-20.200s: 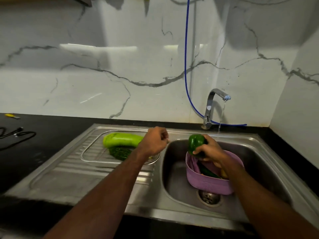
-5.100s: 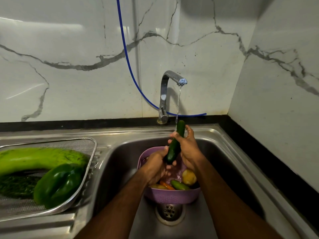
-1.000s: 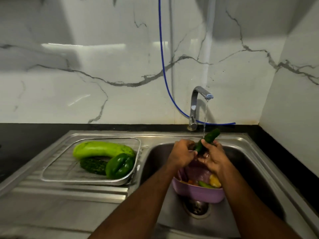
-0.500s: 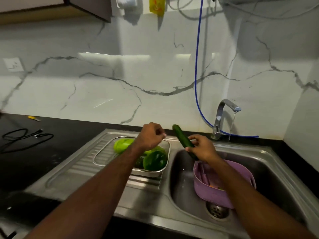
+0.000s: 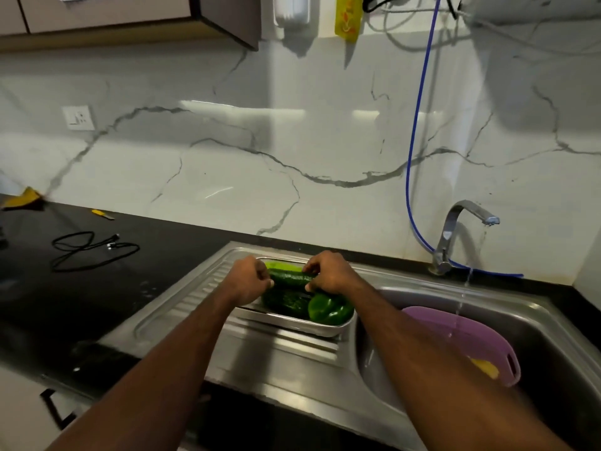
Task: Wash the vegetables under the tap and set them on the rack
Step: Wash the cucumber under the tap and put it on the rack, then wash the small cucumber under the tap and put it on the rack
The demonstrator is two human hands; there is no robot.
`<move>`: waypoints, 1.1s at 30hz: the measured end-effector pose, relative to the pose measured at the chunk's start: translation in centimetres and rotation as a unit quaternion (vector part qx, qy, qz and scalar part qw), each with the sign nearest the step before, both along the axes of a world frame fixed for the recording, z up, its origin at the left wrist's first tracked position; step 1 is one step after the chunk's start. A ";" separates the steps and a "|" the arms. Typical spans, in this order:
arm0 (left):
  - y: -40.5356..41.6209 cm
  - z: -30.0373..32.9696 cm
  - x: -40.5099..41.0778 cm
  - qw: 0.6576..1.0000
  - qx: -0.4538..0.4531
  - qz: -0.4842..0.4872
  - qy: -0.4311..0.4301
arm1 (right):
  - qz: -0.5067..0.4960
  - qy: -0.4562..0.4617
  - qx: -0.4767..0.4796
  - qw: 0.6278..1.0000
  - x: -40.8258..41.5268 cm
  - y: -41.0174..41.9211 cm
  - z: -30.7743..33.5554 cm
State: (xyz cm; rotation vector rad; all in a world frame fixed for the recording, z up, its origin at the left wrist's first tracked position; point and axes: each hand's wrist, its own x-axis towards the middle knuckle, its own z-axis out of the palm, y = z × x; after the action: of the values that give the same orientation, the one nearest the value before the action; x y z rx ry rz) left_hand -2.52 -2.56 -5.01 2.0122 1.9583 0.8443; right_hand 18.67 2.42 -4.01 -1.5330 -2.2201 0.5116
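Note:
A dark green cucumber lies crosswise over the steel rack on the drainboard. My left hand grips its left end and my right hand grips its right end. Under it sit a green bell pepper, a bumpy dark green gourd and a pale green gourd, mostly hidden by my hands. The tap runs a thin stream into the sink. A purple basket stands in the basin with a yellow vegetable showing inside.
The steel sink takes up the right side, with a ribbed drainboard left of the rack. A black cable and a small yellow tool lie on the black counter. A blue hose hangs down the marble wall.
The cucumber has moved left from above the sink to over the rack. My left hand, held free above the rack half a second ago, now grips its left end.

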 end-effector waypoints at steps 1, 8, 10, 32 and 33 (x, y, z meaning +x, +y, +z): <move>0.0 -0.1 -0.2 1.000 0.000 0.001 -0.001 | 0.000 -0.008 -0.004 1.000 -0.2 0.0 -0.2; 0.5 -0.1 1.3 1.000 0.009 -0.009 -0.015 | -0.018 0.020 0.002 1.000 0.5 0.3 -0.8; 0.7 0.5 2.6 0.999 0.023 -0.017 -0.035 | -0.012 0.062 -0.003 0.998 1.8 0.4 -0.9; 5.9 -8.9 33.2 0.970 -0.050 -0.175 -0.161 | -0.378 0.165 -0.019 0.911 29.1 -1.4 -14.3; 6.3 -9.9 33.9 0.971 -0.059 -0.166 -0.161 | -0.368 0.158 -0.042 0.915 29.7 -1.2 -15.3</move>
State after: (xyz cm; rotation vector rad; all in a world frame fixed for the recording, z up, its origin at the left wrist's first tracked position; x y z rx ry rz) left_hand 31.35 3.74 -14.88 1.9174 1.4148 0.8812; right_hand 48.33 1.17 -19.34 -2.0004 -1.2573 0.5577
